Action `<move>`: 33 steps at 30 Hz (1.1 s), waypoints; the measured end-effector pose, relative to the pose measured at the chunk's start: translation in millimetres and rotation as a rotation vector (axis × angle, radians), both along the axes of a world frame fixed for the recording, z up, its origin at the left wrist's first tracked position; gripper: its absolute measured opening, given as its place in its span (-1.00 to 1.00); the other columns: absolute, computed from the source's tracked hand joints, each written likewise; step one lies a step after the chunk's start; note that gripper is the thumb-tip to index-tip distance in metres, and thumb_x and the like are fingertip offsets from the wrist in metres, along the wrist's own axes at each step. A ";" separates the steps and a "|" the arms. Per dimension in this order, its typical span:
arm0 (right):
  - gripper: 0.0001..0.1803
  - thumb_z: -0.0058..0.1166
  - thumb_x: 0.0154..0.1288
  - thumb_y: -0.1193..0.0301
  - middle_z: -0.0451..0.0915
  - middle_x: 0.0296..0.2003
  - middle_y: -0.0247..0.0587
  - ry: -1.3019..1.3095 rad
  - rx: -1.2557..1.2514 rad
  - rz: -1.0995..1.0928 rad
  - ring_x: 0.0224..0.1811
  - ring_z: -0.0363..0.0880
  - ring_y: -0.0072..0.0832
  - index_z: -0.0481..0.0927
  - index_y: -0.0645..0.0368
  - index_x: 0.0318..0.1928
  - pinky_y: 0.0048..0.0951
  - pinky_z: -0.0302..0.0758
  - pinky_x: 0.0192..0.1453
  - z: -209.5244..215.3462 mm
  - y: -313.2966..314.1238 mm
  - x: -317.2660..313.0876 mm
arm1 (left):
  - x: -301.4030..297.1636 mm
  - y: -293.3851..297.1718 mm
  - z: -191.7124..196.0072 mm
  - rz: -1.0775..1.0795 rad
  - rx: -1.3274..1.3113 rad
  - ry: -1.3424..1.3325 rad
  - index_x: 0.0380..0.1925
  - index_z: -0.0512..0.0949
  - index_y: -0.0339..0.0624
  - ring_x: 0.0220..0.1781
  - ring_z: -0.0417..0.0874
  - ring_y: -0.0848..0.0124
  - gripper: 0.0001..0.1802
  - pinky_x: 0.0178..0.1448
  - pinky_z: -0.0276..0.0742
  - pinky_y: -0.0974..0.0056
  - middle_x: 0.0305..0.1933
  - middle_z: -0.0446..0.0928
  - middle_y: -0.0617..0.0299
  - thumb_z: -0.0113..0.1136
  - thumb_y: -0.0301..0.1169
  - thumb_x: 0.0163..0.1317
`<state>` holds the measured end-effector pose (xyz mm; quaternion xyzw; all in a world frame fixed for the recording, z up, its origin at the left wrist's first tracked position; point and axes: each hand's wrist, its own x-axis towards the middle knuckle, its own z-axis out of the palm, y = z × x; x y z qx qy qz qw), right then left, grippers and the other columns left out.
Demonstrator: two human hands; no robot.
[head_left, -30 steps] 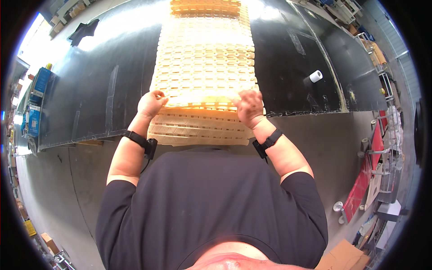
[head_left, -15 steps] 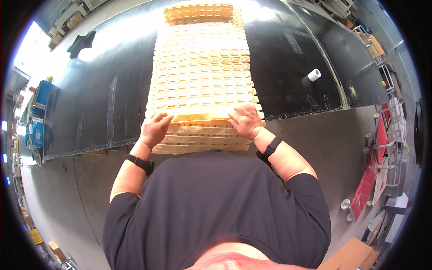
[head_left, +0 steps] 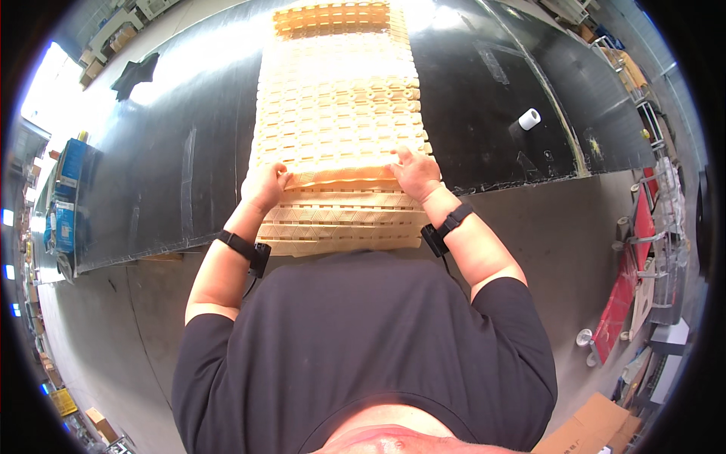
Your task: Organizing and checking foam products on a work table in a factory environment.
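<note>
A long cream-yellow plastic belt of linked slats [head_left: 340, 121] runs from the far side of the black table toward my body. Its near end [head_left: 340, 227] hangs over the table's front edge, showing a patterned face. A raised fold or slat [head_left: 340, 176] crosses the belt between my hands. My left hand [head_left: 265, 185] pinches this slat at its left end, thumb and fingers closed. At the other end, my right hand [head_left: 416, 174] grips it with curled fingers. The undersides of both grips are hidden.
The black tabletop [head_left: 189, 136] has tape strips on it. A white roll [head_left: 529, 119] lies to the right, and a dark cloth [head_left: 136, 76] at far left. Blue boxes [head_left: 66, 189] stand by the left end. A red panel [head_left: 624, 287] leans at the right.
Both hands have moved away from my body along the belt, with the slat between them. More of the patterned near part shows on my side of the hands.
</note>
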<state>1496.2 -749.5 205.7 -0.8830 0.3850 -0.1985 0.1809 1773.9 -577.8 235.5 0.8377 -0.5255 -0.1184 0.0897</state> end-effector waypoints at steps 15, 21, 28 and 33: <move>-0.85 0.12 0.15 0.30 0.52 -0.27 -0.21 0.011 -0.317 0.254 -0.24 0.54 -0.31 0.54 0.10 -0.34 -0.30 0.53 -0.18 -6.6 -17.3 2.5 | -13.9 -6.3 -11.9 -0.231 -0.251 -0.295 -0.17 0.57 -0.06 -0.01 0.53 0.12 -0.75 0.07 0.47 0.10 -0.17 0.58 0.16 0.14 -0.22 0.21; -0.91 0.05 0.16 0.34 0.47 -0.31 -0.28 -0.075 -0.442 0.202 -0.14 0.47 -0.29 0.56 0.05 -0.38 -0.27 0.47 -0.09 -7.4 -38.7 15.4 | 1.4 -50.8 1.5 0.023 -0.074 -0.054 -0.23 0.53 0.01 -0.02 0.57 0.13 -0.77 -0.04 0.48 0.11 -0.13 0.56 0.15 0.23 -0.17 0.18; -0.82 0.13 0.10 0.27 0.48 -0.29 -0.33 0.035 -0.575 0.297 0.01 0.36 -0.33 0.57 0.10 -0.41 -0.26 0.37 0.01 -16.7 -51.3 12.4 | -11.1 -56.5 -4.4 -0.198 -0.227 -0.325 -0.34 0.64 -0.07 0.07 0.42 0.16 -0.77 0.11 0.37 0.14 -0.09 0.49 0.21 0.23 -0.18 0.15; -0.80 0.06 0.21 0.26 0.48 -0.24 -0.26 -0.027 -0.170 0.188 -0.04 0.41 -0.27 0.58 0.12 -0.35 -0.24 0.36 0.10 -13.6 -69.3 31.6 | -6.8 -73.1 1.8 -0.158 -0.101 -0.361 0.02 0.52 -0.10 0.02 0.50 0.09 -0.53 0.16 0.38 0.09 -0.11 0.56 0.09 0.16 -0.07 0.21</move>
